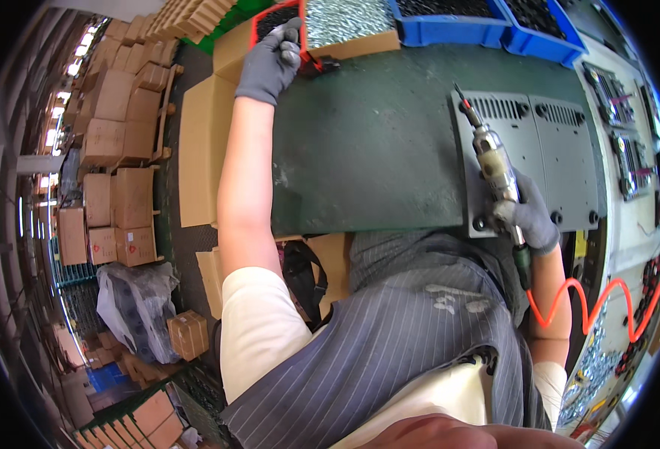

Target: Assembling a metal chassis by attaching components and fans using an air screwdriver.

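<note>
My left hand (272,66), in a grey glove, reaches to the red bin (254,31) at the far edge of the workbench. Its fingers are curled together over the small dark parts (274,18) in that bin; whatever they may hold is too small to make out. In my gloved right hand (532,215) is an air screwdriver (494,162), its bit tilted up and away from me. A coiled orange hose (586,308) runs from its lower end. Under the tool lies a grey slotted panel (562,161) with dark round feet at its corners.
Silvery screws fill a cardboard box (356,46) beside the red bin. Two blue bins (450,31) with dark parts stand farther right. The green bench top (360,142) spans the middle. An open carton (200,150) borders its left side; stacked boxes (113,105) stand beyond.
</note>
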